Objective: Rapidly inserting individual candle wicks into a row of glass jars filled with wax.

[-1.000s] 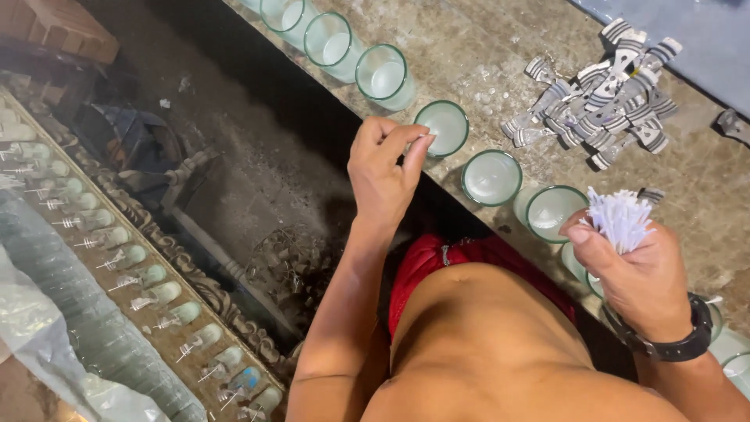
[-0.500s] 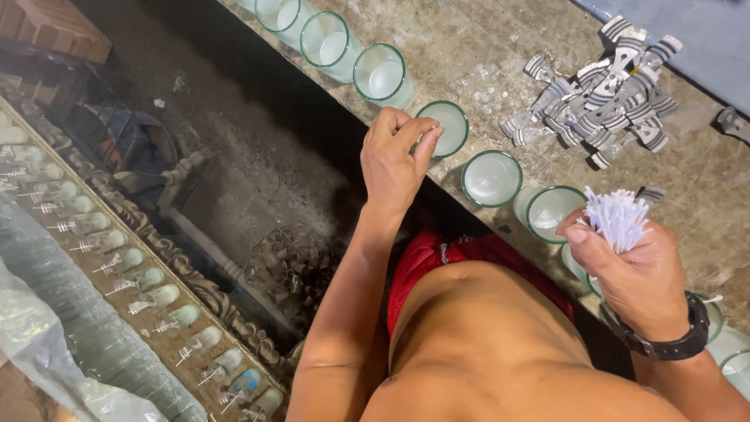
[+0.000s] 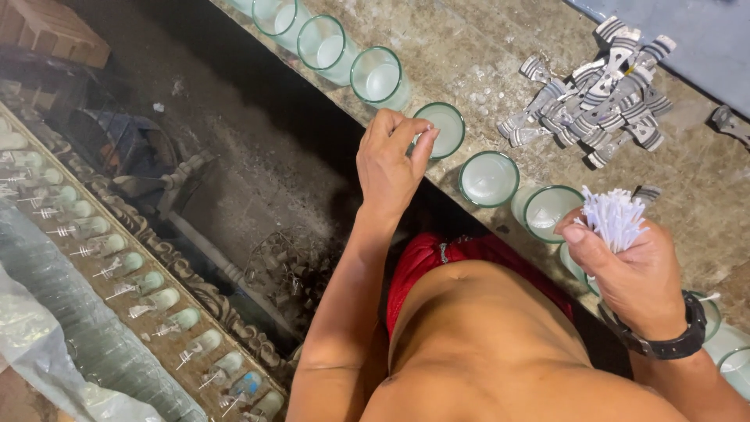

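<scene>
Single head view, looking steeply down, close over workbench [image 3: 484, 47]

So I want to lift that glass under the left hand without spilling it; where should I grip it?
Grip the glass around its outer wall just below the green rim, coming from the table-edge side by the left hand. It stands upright with neighbours close on both sides along the row, so only the front and back are free.

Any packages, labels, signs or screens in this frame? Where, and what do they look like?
Clear plastic sheeting: lower left corner, crumpled, see-through, no print visible.
Wristwatch: on the right wrist, black band; its face is turned away.
No labels, signs or lit screens show.
</scene>
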